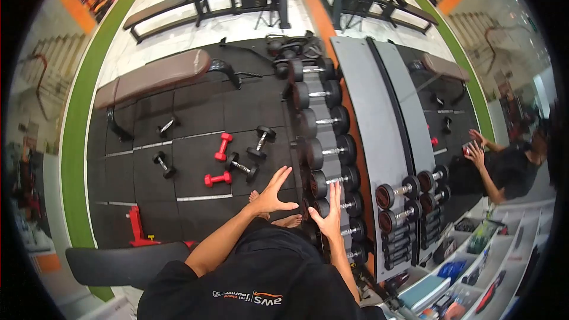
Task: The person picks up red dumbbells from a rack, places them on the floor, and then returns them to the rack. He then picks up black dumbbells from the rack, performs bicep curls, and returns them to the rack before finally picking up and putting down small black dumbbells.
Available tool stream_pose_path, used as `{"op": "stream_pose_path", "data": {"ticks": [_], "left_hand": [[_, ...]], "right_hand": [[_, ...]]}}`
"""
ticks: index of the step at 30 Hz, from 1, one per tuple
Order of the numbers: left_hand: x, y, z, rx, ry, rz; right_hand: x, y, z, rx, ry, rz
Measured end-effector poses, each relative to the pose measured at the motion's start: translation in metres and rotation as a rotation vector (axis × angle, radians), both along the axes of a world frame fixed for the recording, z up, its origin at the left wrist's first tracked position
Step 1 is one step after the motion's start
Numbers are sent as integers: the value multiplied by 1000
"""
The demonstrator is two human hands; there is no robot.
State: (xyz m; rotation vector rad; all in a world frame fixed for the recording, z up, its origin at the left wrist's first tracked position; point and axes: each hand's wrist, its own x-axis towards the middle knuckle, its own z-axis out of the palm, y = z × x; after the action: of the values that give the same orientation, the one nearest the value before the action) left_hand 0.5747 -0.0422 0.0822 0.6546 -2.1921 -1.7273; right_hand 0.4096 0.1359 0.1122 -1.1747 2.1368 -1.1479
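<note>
My left hand (272, 194) is held out in front of my body with its thumb and fingers apart, holding nothing. Also spread and bare of any object, my right hand (329, 214) overlaps the rack's lower dumbbells in this view. Right by its fingertips lies a black dumbbell (335, 181) with a chrome handle. Nearest to the left hand on the floor is another black dumbbell (242, 168), with a small red dumbbell (217, 179) beside it. A second red dumbbell (223, 147) lies a little farther off, close to a black one (261, 143).
Black dumbbells line a long rack (318, 105) on the right, beside a mirror (450, 160). Two more dumbbells, one nearer (164, 165) and one farther (169, 125), lie on the black mat. A brown bench (154, 77) stands beyond; a black padded bench (118, 264) is at near left.
</note>
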Motion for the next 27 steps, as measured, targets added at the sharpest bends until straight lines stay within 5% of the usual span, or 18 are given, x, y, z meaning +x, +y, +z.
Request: {"op": "stream_pose_path", "data": {"ticks": [14, 27], "left_hand": [[128, -57, -24, 124, 36, 581], [108, -61, -15, 194, 14, 930]], "right_hand": [[36, -131, 0, 61, 33, 423], [6, -225, -12, 30, -48, 744]]}}
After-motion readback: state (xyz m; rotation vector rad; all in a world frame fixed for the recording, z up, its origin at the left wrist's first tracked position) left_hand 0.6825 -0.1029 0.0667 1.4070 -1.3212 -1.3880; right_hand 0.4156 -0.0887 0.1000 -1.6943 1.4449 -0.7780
